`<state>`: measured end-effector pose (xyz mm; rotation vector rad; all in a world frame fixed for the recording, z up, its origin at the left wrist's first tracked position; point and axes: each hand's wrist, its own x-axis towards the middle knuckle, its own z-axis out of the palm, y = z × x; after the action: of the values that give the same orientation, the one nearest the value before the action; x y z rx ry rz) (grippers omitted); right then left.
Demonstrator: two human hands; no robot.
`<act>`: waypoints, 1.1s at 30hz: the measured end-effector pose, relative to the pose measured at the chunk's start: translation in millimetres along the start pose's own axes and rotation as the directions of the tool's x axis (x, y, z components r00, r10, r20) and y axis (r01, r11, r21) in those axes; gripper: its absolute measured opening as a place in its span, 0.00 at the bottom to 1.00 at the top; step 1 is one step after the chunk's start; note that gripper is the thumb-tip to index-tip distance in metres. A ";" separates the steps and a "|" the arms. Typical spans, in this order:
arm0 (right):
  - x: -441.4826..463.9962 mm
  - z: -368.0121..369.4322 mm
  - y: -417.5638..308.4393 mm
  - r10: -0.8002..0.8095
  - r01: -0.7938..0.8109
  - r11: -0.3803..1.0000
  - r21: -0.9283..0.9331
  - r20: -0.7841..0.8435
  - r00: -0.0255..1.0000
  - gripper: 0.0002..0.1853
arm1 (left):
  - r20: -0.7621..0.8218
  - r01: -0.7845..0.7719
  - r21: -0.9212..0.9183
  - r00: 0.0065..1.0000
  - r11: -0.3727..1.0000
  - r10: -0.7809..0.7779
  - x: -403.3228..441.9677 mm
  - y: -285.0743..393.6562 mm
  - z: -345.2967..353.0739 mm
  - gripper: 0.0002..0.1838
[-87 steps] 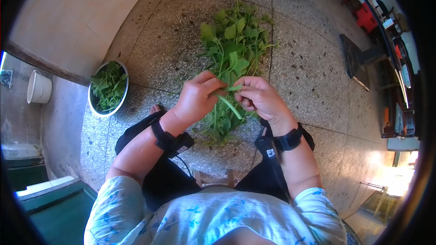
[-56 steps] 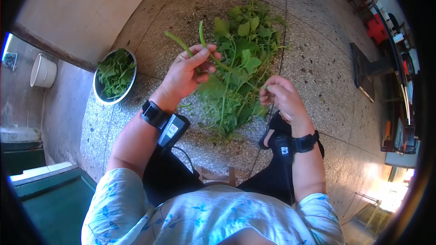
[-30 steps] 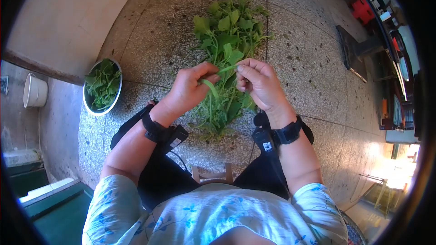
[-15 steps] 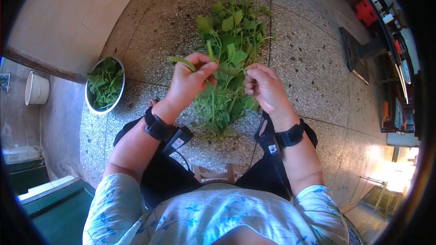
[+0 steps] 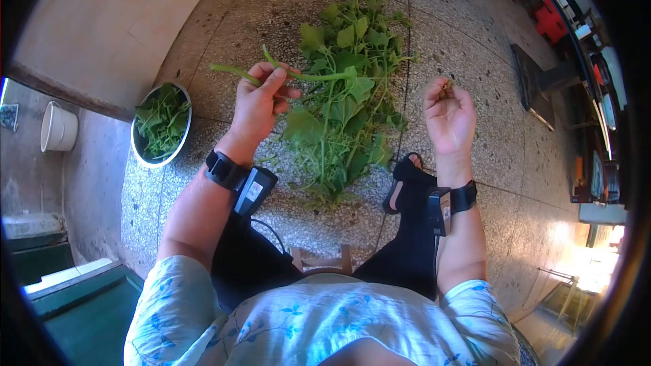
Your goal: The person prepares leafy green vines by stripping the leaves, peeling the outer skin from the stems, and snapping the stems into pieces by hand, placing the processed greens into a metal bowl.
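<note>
My left hand (image 5: pixel 255 110) is closed on a leafy green stem (image 5: pixel 317 77). The stem's cut ends poke out past the thumb and fingers, and a leaf hangs from its right end over the pile of leafy vines (image 5: pixel 339 152) on the floor. To the right of the pile, my right hand (image 5: pixel 450 122) is held up with the palm showing. Its fingers curl together, with a tiny bit of something at the tips, too small to name.
A metal bowl (image 5: pixel 135 148) of picked greens stands on the speckled stone floor (image 5: pixel 468 47) at the left. Behind it is a white bucket (image 5: pixel 60 129). My sandalled foot (image 5: pixel 407 179) is beside the pile. A dark table base (image 5: pixel 532 88) stands at the right.
My hands have moved apart. The left went left with the stem, drawing it straight above the pile. The right let go of the stem, swung right and turned palm up.
</note>
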<state>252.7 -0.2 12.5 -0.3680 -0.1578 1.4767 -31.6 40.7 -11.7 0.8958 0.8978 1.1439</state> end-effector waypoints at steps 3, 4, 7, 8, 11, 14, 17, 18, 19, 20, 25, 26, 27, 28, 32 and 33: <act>-1.2 1.8 20.7 0.067 -0.026 0.923 -0.385 0.094 0.993 0.06 | 0.075 -0.132 0.367 0.991 0.921 0.112 -3.3 -4.7 7.4 0.07; -3.0 4.7 31.4 0.114 -0.025 0.829 -0.559 0.126 0.985 0.06 | 0.165 -0.212 0.560 0.976 0.801 0.143 -5.7 -8.5 11.5 0.08; -15.3 21.8 58.0 0.234 -0.101 0.574 -0.812 0.045 0.971 0.06 | 0.313 -0.386 0.663 0.921 0.642 0.231 -15.5 -16.4 25.2 0.08; -17.1 23.3 63.3 0.245 -0.076 0.515 -0.854 0.061 0.968 0.08 | 0.381 -0.457 0.688 0.888 0.564 0.256 -19.5 -14.3 30.0 0.08; -17.8 20.9 66.1 0.284 -0.043 0.408 -0.912 0.082 0.955 0.10 | 0.423 -0.484 0.727 0.874 0.487 0.237 -21.5 -12.2 32.9 0.09; -18.6 19.2 67.6 0.305 -0.034 0.346 -0.938 0.078 0.949 0.10 | 0.452 -0.516 0.734 0.856 0.442 0.250 -21.0 -12.2 30.5 0.10; -18.9 18.8 69.8 0.318 -0.078 0.410 -0.909 0.062 0.946 0.08 | 0.470 -0.528 0.719 0.849 0.452 0.242 -22.1 -12.0 33.3 0.10; -19.2 18.6 70.8 0.335 -0.123 0.488 -0.864 0.055 0.941 0.07 | 0.487 -0.535 0.706 0.843 0.465 0.229 -23.1 -11.9 34.8 0.09; -19.4 17.9 72.4 0.336 -0.124 0.488 -0.864 0.055 0.940 0.07 | 0.486 -0.534 0.707 0.843 0.464 0.230 -25.1 -12.4 36.1 0.09; -19.5 16.8 74.1 0.377 -0.234 0.548 -0.803 -0.012 0.926 0.06 | 0.442 -0.473 0.667 0.873 0.576 0.205 -27.8 -12.9 37.5 0.09; -18.2 14.6 67.8 0.378 -0.348 0.638 -0.687 -0.113 0.919 0.05 | 0.277 -0.242 0.466 0.954 0.851 0.119 -30.1 -2.0 38.4 0.08; -16.9 10.9 64.7 0.357 -0.349 0.651 -0.674 -0.134 0.924 0.05 | 0.241 -0.196 0.419 0.965 0.887 0.100 -28.2 3.2 36.5 0.07; -15.8 8.4 61.4 0.337 -0.351 0.663 -0.661 -0.155 0.929 0.05 | 0.205 -0.151 0.368 0.976 0.918 0.079 -25.8 7.0 33.8 0.07; -16.0 7.5 58.7 0.340 -0.351 0.663 -0.661 -0.153 0.928 0.05 | 0.202 -0.152 0.369 0.976 0.917 0.080 -23.4 8.4 30.1 0.07; -17.4 0.1 47.5 0.265 -0.319 0.672 -0.668 -0.186 0.946 0.06 | 0.077 -0.173 0.213 0.984 0.962 0.159 -11.3 14.8 6.8 0.07; -18.1 -1.6 44.0 0.264 -0.329 0.667 -0.669 -0.201 0.943 0.06 | 0.041 -0.167 0.155 0.986 0.974 0.162 -8.2 16.3 0.0 0.07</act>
<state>210.2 -16.1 -1.6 -1.1239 -0.6244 1.6835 -38.8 35.6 4.3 1.1305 0.9132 1.2102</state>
